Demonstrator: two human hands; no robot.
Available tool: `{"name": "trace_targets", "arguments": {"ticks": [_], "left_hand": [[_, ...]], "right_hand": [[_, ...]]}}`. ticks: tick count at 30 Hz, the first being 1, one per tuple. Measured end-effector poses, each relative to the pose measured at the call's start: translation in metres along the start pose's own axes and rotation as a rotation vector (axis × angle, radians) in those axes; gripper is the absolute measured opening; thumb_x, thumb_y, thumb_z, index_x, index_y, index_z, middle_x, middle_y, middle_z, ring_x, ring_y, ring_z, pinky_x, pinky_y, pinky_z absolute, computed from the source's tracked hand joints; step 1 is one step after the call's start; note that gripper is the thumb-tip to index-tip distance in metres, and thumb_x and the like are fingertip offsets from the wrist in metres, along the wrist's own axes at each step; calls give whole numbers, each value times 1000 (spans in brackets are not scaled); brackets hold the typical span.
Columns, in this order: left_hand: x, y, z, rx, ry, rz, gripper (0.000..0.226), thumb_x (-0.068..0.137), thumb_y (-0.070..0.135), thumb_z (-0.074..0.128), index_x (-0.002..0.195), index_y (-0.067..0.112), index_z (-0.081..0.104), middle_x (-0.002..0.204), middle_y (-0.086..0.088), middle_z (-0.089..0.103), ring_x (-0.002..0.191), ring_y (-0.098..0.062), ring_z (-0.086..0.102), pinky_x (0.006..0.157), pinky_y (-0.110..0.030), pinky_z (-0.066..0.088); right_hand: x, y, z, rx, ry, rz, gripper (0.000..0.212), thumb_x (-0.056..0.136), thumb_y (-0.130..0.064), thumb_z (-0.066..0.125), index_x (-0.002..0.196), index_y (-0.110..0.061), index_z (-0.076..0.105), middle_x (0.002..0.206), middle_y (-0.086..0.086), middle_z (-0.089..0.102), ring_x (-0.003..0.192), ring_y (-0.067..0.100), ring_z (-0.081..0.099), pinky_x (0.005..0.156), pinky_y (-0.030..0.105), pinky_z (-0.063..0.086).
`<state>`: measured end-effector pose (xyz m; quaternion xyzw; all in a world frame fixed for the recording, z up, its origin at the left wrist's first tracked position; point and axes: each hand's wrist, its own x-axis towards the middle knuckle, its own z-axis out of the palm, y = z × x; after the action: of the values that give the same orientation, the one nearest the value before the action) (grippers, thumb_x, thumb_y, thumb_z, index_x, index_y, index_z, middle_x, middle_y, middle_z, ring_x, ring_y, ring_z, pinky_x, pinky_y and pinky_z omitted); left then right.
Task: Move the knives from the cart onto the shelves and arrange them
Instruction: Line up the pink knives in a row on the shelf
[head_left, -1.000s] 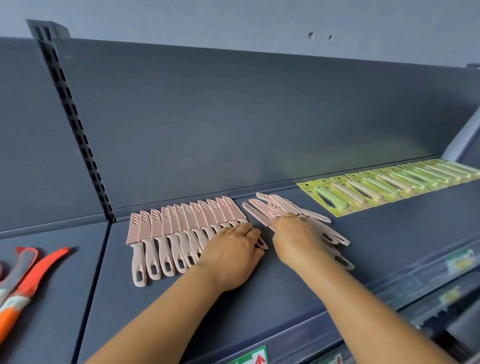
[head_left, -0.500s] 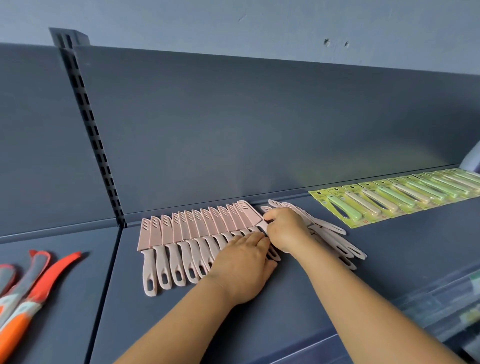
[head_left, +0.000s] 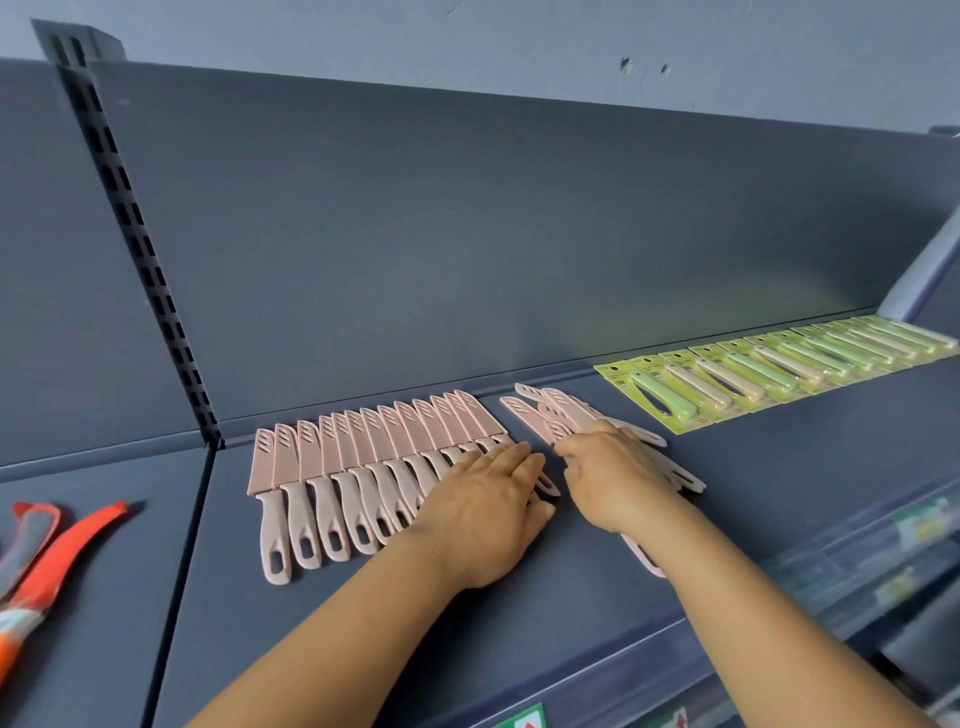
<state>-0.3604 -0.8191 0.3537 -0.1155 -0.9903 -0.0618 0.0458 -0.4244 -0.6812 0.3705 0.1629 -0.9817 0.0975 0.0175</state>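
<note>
Item: pink sheathed knives, fanned row on shelf; likely light, stiff, slick plastic.
Hold: by the handle.
Left hand: flat, fingers straight, pressing the row's right end.
Right hand: fingers curled on loose pile, right of row.

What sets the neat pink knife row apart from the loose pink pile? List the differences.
The pink knife row lies fanned in even overlap, left hand resting flat on it. The loose pink pile lies crisscrossed, under the right hand. Both are sheathed pink knives on the same shelf.
</note>
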Motion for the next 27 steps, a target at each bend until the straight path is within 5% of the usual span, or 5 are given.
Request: {"name": "trace_targets", "arguments": {"ticks": [2, 7, 11, 18, 27], "left_hand": [[0, 2, 1, 6, -21, 8, 56, 101, 43, 28, 151, 20, 18, 159, 1, 11, 146, -13, 8, 116, -28, 0], [0, 1, 4, 4, -18, 2, 56, 100, 44, 29, 150, 21, 19, 159, 3, 12, 146, -11, 9, 116, -27, 1], [0, 1, 5, -2, -10, 4, 56, 100, 44, 29, 150, 21, 20, 159, 4, 12, 146, -11, 10, 116, -26, 1], [0, 0, 6, -5, 7, 9, 56, 100, 44, 31, 150, 22, 21, 159, 3, 14, 145, -12, 12, 115, -24, 2], [1, 0, 8, -12, 19, 7, 56, 99, 45, 31, 150, 21, 22, 158, 3, 15, 145, -12, 14, 115, -24, 3]], "right_hand": [[-4, 8, 3, 2, -6, -24, 35, 97, -15, 42, 128, -24, 56, 133, 1, 44, 120, 24, 43, 88, 28, 40], [-9, 16, -1, 49, 26, 15, 36, 94, -15, 49, 129, -19, 55, 134, 4, 45, 120, 26, 45, 94, 34, 44], [-21, 20, -3, 6, 34, 72, 36, 94, -26, 53, 129, -19, 54, 130, 8, 48, 118, 27, 47, 92, 34, 43], [-34, 23, 3, 61, 40, 40, 32, 94, -20, 51, 126, -21, 57, 128, 5, 48, 112, 27, 52, 88, 33, 46], [-30, 12, 2, -72, 36, 97, 22, 92, -17, 54, 113, -11, 56, 109, 9, 60, 100, 29, 59, 66, 29, 42]]}}
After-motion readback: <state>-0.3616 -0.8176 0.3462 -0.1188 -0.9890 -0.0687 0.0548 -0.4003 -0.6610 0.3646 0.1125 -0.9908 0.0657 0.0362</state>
